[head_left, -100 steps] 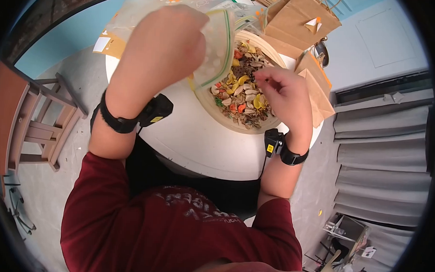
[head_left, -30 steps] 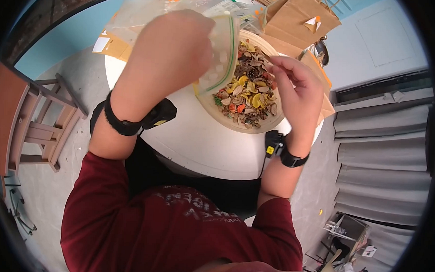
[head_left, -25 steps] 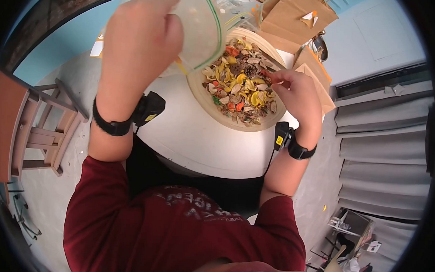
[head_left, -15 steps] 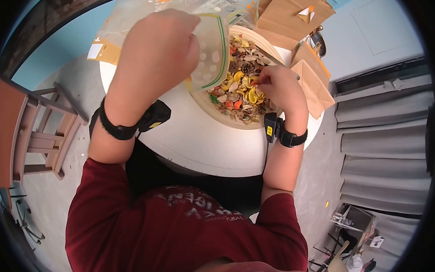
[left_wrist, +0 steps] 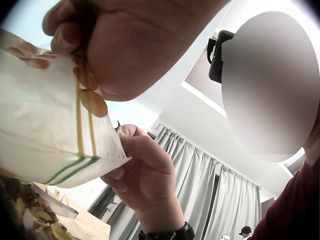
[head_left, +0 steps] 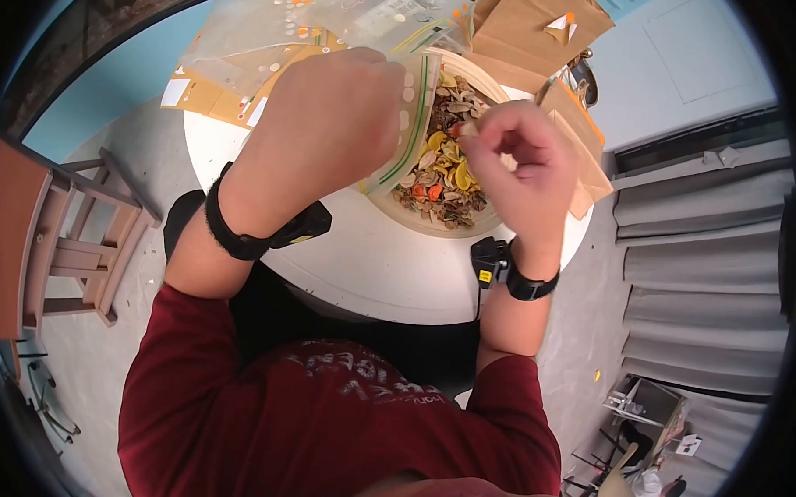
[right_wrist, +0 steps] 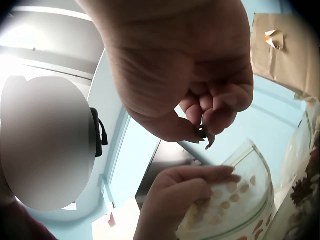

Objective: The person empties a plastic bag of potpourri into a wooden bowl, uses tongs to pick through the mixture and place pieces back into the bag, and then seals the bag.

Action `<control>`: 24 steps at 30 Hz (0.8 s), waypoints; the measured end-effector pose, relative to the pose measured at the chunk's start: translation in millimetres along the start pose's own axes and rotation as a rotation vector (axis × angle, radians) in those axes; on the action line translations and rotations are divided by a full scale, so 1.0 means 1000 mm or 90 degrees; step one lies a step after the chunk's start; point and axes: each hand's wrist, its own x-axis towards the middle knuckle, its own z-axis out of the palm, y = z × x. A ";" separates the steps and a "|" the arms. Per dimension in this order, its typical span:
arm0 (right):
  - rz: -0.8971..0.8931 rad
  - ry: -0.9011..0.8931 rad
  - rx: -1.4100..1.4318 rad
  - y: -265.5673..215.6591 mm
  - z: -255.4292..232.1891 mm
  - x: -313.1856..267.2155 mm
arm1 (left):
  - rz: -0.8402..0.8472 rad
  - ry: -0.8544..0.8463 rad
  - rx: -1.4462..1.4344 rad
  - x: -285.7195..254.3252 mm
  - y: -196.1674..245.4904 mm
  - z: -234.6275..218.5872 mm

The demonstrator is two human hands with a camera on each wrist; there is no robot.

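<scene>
In the head view my left hand (head_left: 336,128) grips the top edge of a clear zip bag (head_left: 409,117) printed with pale dots and with a green stripe at its mouth. The bag hangs over the left side of a round pale bowl (head_left: 399,215) of potpourri (head_left: 440,175): dried petals, yellow and orange pieces, a pine cone. My right hand (head_left: 524,161) is over the bowl's right side, close to the bag's mouth. Its thumb and fingertips pinch a small dark dried piece (right_wrist: 202,132), seen in the right wrist view; its kind is unclear.
More clear bags (head_left: 397,25) lie at the back of the white table (head_left: 345,264), near brown kraft envelopes (head_left: 188,97). Brown paper bags (head_left: 533,34) stand behind and right of the bowl. A wooden chair (head_left: 83,242) is at the left, and another person (head_left: 648,485) sits far off.
My right hand has dipped to the potpourri and lifted away with a small piece in its fingertips. My left hand swung left with the bag, then came back right over the bowl.
</scene>
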 end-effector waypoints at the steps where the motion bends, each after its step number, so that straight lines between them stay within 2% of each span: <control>1: -0.058 -0.034 -0.070 0.005 0.004 0.000 | 0.005 0.003 -0.003 0.000 0.000 0.000; 4: -0.204 -0.031 -0.254 0.006 0.024 0.005 | 0.010 0.013 0.000 0.000 -0.001 0.001; 5: -0.116 -0.056 -0.193 0.003 0.020 0.003 | 0.009 0.016 0.003 0.000 -0.002 0.000; 8: 0.024 -0.002 -0.208 -0.002 -0.006 0.005 | -0.005 0.025 -0.005 0.000 -0.005 -0.005; 9: -0.016 0.001 -0.246 0.008 -0.019 0.006 | -0.002 0.042 -0.007 0.000 -0.006 -0.006; 13: 0.244 -0.176 -0.371 0.010 -0.050 0.004 | 0.017 0.090 -0.019 0.001 -0.010 -0.010; 16: 0.264 -0.281 -0.394 0.029 -0.049 0.006 | 0.032 0.107 -0.024 0.002 -0.012 -0.011; 24: 0.292 -0.309 -0.462 0.058 -0.034 0.004 | 0.041 0.107 -0.025 0.002 -0.010 -0.010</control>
